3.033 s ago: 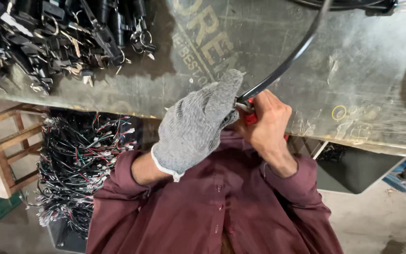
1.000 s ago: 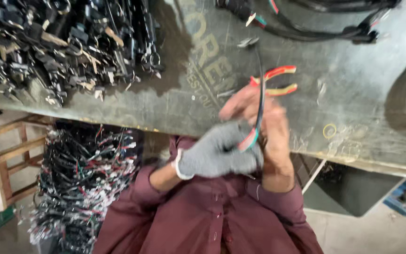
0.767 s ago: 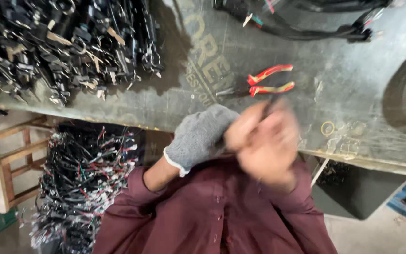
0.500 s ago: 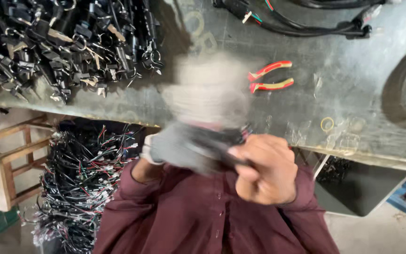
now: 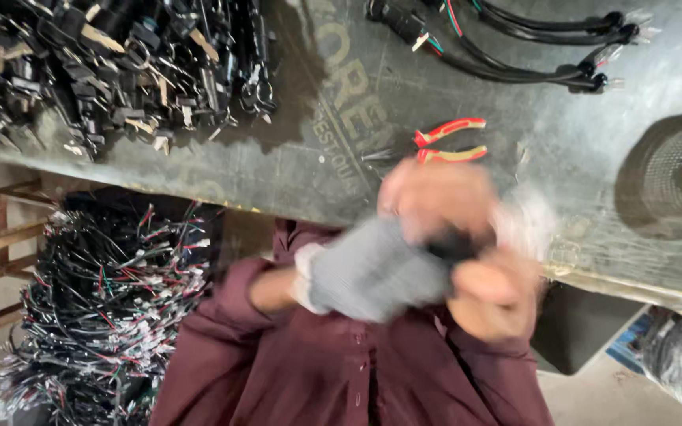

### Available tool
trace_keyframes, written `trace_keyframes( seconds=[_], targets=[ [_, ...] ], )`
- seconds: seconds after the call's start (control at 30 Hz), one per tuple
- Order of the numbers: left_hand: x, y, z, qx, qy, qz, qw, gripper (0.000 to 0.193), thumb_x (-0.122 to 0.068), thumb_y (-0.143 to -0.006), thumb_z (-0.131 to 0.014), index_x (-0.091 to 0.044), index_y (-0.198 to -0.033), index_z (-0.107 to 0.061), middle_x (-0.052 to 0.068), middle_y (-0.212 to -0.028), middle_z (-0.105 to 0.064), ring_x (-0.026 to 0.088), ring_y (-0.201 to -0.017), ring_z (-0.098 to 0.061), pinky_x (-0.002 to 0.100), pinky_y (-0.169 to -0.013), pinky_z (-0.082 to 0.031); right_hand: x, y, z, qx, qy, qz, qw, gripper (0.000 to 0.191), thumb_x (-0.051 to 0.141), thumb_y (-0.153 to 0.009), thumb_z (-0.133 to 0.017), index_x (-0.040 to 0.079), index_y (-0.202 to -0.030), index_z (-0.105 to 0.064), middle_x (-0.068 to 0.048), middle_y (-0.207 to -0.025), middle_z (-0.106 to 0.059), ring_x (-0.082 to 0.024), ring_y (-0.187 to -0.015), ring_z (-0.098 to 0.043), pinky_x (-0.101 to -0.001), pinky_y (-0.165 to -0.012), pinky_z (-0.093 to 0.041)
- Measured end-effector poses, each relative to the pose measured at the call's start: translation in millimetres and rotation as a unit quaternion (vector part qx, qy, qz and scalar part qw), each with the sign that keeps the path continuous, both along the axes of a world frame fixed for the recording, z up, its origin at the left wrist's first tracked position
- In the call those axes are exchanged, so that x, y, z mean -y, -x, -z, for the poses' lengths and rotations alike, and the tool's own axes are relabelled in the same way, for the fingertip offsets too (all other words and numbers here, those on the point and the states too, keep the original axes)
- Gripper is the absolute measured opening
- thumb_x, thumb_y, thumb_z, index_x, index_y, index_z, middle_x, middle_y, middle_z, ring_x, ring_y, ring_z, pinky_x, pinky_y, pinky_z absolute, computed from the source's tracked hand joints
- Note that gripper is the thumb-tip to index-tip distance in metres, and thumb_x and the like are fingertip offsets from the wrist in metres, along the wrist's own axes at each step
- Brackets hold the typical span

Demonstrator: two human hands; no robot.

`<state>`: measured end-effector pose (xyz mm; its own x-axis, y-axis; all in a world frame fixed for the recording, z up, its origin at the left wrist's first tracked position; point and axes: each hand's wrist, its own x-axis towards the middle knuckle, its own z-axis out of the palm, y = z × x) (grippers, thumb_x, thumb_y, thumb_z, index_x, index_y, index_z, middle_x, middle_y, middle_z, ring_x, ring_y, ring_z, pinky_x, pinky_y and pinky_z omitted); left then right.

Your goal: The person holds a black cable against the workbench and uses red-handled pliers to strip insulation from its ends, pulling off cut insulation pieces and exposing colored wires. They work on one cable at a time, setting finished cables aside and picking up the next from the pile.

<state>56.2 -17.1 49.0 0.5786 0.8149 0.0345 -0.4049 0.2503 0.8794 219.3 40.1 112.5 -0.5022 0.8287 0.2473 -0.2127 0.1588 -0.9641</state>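
Note:
My left hand point(image 5: 372, 268), in a grey knit glove, and my bare right hand point(image 5: 492, 293) meet in front of my chest, just below the table edge. Both are blurred by motion. A small black piece point(image 5: 455, 248), perhaps a bit of cable, shows between them, and my right hand is curled around it. Whether the gloved hand grips it too cannot be told. Red-handled pliers point(image 5: 447, 140) lie on the grey table point(image 5: 309, 170) just beyond my hands, with no hand on them.
A heap of black connectors and parts point(image 5: 112, 63) covers the table's far left. Black cables with coloured wires point(image 5: 530, 47) lie at the far right. A dark round mesh object point(image 5: 672, 173) sits at the right edge. A bundle of wire harnesses point(image 5: 96, 315) hangs below left.
The pliers left my hands and now lie on the table. Both hands have pulled back toward my chest and keep moving fast around the black piece.

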Motion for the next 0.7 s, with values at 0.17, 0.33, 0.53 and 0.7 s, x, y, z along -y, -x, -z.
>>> trace_keyframes(
  seconds=[0.17, 0.33, 0.53, 0.7],
  targets=[
    [3, -23, -9, -0.142, -0.077, 0.004, 0.987, 0.016, -0.019, -0.102, -0.057, -0.012, -0.102, -0.07, 0.003, -0.085, -0.073, 0.024, -0.08, -0.074, 0.033, -0.076, -0.058, -41, -37, -36, -0.147, 0.113, -0.143, 0.972, 0.015, 0.019, -0.093, -0.054, 0.016, -0.079, -0.055, -0.001, -0.07, -0.062, -0.024, -0.081, -0.058, -0.0479, -0.085, -0.041],
    [-17, 6, -3, -0.213, -0.339, -0.162, 0.902, 0.019, -0.023, -0.093, -0.073, -0.01, -0.104, -0.068, 0.008, -0.097, -0.07, 0.028, -0.093, -0.069, 0.038, -0.084, -0.054, -24, -82, 55, -0.19, -0.061, 0.047, 0.979, 0.034, 0.038, -0.109, -0.043, 0.011, -0.09, -0.054, -0.003, -0.072, -0.054, -0.017, -0.074, -0.061, -0.0426, -0.079, -0.049],
    [-34, 30, 33, -0.033, 0.127, -0.222, 0.966, 0.031, -0.019, -0.096, -0.082, -0.001, -0.116, -0.067, 0.001, -0.107, -0.074, 0.01, -0.095, -0.064, 0.03, -0.086, -0.055, -39, -40, 131, -0.307, 0.122, 0.246, 0.911, 0.046, 0.019, -0.108, -0.051, 0.008, -0.148, -0.032, -0.009, -0.126, -0.051, -0.02, -0.116, -0.053, -0.0309, -0.099, -0.046],
    [-42, 45, 29, 0.013, 0.07, -0.219, 0.973, 0.026, -0.014, -0.108, -0.07, -0.004, -0.131, -0.067, 0.002, -0.117, -0.069, 0.007, -0.104, -0.062, 0.024, -0.094, -0.054, -9, 5, 143, 0.142, 0.039, 0.045, 0.988, 0.058, 0.028, -0.116, -0.042, -0.012, -0.157, -0.031, -0.018, -0.16, -0.043, -0.025, -0.145, -0.041, -0.0357, -0.123, -0.03]
  ],
)
